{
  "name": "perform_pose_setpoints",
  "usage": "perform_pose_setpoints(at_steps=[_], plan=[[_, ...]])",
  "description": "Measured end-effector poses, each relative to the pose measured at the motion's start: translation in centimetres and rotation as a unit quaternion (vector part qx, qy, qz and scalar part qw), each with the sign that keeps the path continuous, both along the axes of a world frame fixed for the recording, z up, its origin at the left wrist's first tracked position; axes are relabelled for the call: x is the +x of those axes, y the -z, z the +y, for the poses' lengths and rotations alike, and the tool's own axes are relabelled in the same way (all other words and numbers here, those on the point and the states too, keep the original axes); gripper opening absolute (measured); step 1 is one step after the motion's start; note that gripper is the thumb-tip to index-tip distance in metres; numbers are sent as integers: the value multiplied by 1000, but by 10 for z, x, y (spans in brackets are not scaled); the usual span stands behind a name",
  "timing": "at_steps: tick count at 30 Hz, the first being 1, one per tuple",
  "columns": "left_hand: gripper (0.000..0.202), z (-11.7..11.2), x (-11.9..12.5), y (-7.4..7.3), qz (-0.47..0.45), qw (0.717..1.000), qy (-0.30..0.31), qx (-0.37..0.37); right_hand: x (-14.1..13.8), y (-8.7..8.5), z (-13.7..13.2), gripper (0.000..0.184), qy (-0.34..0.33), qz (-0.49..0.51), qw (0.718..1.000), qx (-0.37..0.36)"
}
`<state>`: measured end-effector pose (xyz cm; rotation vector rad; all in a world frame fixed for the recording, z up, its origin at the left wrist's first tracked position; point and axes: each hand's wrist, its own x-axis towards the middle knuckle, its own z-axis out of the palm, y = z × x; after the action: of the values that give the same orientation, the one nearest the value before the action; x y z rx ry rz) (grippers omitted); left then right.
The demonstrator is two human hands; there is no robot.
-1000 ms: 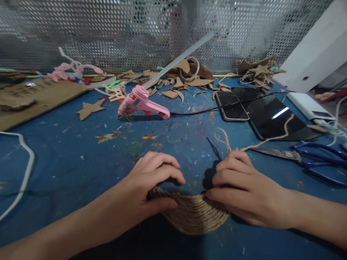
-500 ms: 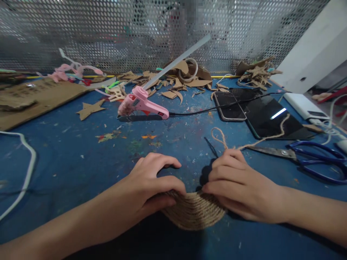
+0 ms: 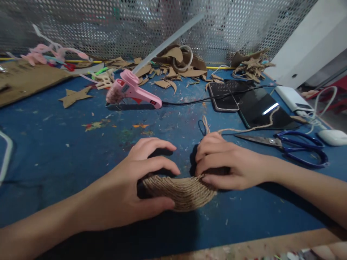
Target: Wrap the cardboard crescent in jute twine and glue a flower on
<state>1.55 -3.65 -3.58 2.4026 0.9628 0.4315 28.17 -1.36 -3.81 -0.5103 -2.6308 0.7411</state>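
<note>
A curved, crescent-like piece covered in rows of brown twine [image 3: 187, 195] lies on the blue tabletop in front of me. My left hand [image 3: 151, 173] spans its left end, the thumb resting on the twine near the lower edge and the index finger at the upper edge; the other fingers are spread. With fingers bent together, my right hand [image 3: 225, 160] presses at the right end of the piece. A loose strand of twine [image 3: 244, 130] comes out from under that hand, with a small loop standing above the knuckles. The fingertips' exact hold on the strand is partly hidden.
Blue-handled scissors [image 3: 276, 141] lie right of my right hand. Behind are a pink glue gun [image 3: 135, 92] with a black cord, a phone [image 3: 222, 97], a dark tablet [image 3: 262, 108], a white power bank [image 3: 292, 99], a cardboard star [image 3: 74, 96] and cardboard scraps [image 3: 173, 74].
The view has shifted, bringing the table's front edge into sight. My left thumb and index finger are wider apart over the twine-covered piece. My right hand stays at its right end.
</note>
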Motion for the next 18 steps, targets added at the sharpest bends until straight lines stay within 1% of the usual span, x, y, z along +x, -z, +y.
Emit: perform_pose_setpoints(at_steps=[1, 3, 5, 7, 11, 15, 18], plan=[[36, -2, 2, 0, 2, 1000, -6, 5, 1, 0, 1, 15, -6, 2, 1000, -2], [47, -5, 4, 1, 12, 1000, -1, 21, 2, -1, 1, 30, -16, 2, 1000, 1], [43, -7, 6, 2, 28, 999, 20, 41, 3, -3, 1, 45, -25, -6, 1000, 10], [35, -8, 7, 4, 41, 997, 26, 53, 5, -4, 1, 53, -31, -18, 999, 21], [29, -9, 7, 4, 50, 997, 6, 56, 7, -4, 3, 51, -43, -44, 997, 45], [30, -2, 1, 0, 60, 995, 34, 76, 10, -1, 6, 49, -46, -63, 995, 58], [33, 2, -2, -2, 75, 993, 43, 83, 11, 0, 7, 48, -42, -65, 996, 54]])
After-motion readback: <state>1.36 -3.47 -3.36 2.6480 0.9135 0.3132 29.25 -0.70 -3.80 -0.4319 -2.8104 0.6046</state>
